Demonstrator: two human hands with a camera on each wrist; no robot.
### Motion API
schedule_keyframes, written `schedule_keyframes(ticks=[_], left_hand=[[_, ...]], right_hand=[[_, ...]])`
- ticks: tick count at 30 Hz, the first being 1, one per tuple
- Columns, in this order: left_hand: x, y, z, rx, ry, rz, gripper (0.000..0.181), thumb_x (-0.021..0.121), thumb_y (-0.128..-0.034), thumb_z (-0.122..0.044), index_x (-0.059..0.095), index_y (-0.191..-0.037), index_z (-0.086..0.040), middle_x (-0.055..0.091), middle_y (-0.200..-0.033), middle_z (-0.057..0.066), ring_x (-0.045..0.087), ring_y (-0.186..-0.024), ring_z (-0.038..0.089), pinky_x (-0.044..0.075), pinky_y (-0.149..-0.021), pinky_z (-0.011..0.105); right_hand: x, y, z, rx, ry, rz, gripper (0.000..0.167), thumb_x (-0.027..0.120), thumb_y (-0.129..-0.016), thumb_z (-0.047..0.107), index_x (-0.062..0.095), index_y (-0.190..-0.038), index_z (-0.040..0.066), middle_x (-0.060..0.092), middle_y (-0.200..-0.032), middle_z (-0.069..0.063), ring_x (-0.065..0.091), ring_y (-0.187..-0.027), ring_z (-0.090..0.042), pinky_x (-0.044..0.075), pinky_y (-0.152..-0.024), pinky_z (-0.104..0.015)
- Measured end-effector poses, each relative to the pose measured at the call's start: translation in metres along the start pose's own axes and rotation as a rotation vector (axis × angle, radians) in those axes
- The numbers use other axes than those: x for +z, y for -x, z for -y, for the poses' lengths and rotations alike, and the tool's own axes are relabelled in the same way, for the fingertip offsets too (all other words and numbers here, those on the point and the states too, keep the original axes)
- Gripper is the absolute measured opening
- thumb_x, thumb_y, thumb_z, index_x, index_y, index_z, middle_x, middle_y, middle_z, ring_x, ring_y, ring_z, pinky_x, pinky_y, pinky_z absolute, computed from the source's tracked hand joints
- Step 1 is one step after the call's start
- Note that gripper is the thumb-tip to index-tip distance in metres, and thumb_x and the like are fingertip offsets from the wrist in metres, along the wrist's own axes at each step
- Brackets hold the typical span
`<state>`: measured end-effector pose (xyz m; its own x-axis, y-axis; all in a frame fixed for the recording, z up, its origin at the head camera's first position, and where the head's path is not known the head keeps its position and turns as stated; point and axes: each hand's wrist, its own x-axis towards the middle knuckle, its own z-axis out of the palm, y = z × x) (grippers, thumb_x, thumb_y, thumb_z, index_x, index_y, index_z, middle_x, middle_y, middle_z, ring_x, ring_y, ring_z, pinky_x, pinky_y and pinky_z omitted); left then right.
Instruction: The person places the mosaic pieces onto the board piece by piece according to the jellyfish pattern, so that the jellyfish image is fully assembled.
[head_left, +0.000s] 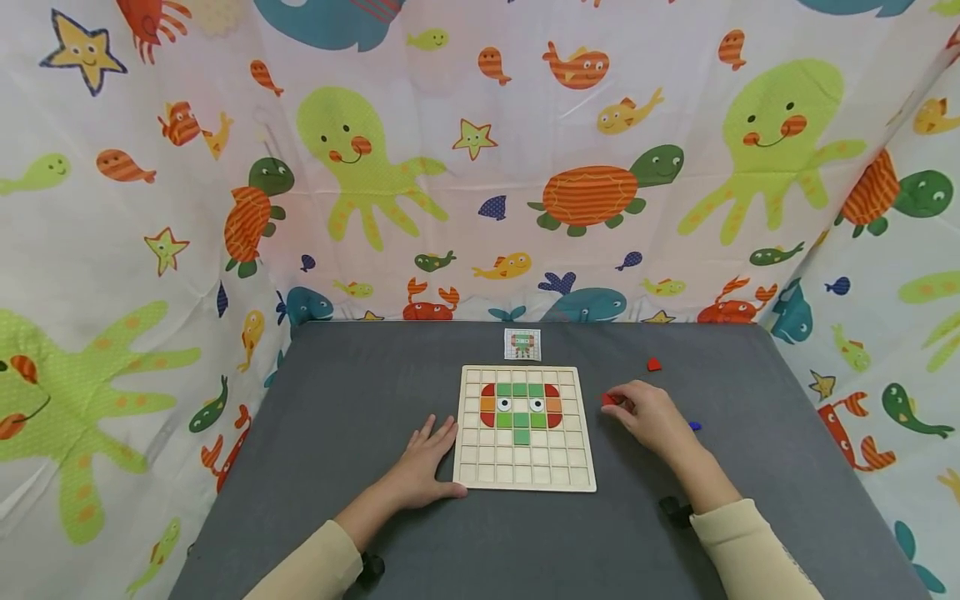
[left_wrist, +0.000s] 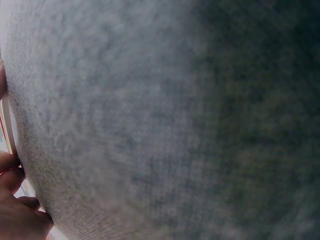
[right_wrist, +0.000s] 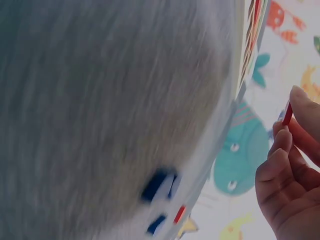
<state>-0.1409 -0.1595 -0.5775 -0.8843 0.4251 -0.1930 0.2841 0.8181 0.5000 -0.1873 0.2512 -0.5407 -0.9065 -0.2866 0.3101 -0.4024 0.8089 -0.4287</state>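
Head view: right hand (head_left: 649, 415) pinched red piece (head_left: 607, 400) just right of wooden board (head_left: 487, 456), board lying leftward; left hand (head_left: 424, 468), fingers spread, touched board's left edge. Red piece's long axis was unclear.

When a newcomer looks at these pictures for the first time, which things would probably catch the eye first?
Probably the bright cloth printed with sea animals, behind and on both sides of the gray table. Next might come the face-like pattern of green, red and orange tiles on the pale gridded board. Just right of the board, the right hand pinches a small red piece.
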Motion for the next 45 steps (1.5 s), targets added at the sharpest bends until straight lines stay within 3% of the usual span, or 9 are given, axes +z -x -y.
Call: schedule_keyframes(ticks=[15,25,37,45], left_hand=[[0.0,0.001,0.001,0.011,0.005,-0.007,0.11,0.082,-0.0797,-0.054,0.024,-0.162,-0.009,0.018,-0.169,0.006,0.002,-0.157,0.037,0.012,-0.123,0.062],[-0.001,0.0,0.001,0.011,0.011,-0.006,0.11,0.082,-0.0793,-0.054,0.024,-0.162,-0.009,0.017,-0.17,0.005,0.001,-0.157,0.036,0.012,-0.123,0.061],[0.0,0.001,0.0,-0.006,0.013,-0.004,0.111,0.083,-0.0782,-0.053,0.024,-0.162,-0.012,0.018,-0.169,0.004,0.001,-0.157,0.036,0.013,-0.123,0.062],[0.0,0.001,-0.001,0.0,0.009,-0.002,0.11,0.082,-0.0788,-0.053,0.024,-0.162,-0.011,0.018,-0.169,0.004,0.001,-0.157,0.036,0.012,-0.123,0.062]], right_hand=[[0.036,-0.005,0.054,-0.051,-0.067,0.101,0.024,0.083,-0.085,0.023,0.077,-0.099,0.005,0.068,-0.084,0.001,0.052,-0.066,-0.007,0.045,-0.058,-0.023],[0.056,-0.009,0.079,-0.052,-0.092,0.181,0.013,0.081,-0.086,0.025,0.077,-0.093,0.014,0.068,-0.081,0.008,0.055,-0.069,-0.005,0.048,-0.063,-0.024],[0.07,-0.011,0.091,0.091,-0.075,0.267,0.02,0.085,-0.082,0.022,0.076,-0.095,0.009,0.07,-0.087,0.0,0.061,-0.076,-0.01,0.054,-0.072,-0.033],[0.072,-0.014,0.095,0.09,-0.074,0.264,0.018,0.085,-0.082,0.02,0.076,-0.093,0.009,0.07,-0.087,-0.002,0.062,-0.077,-0.012,0.054,-0.072,-0.034]])
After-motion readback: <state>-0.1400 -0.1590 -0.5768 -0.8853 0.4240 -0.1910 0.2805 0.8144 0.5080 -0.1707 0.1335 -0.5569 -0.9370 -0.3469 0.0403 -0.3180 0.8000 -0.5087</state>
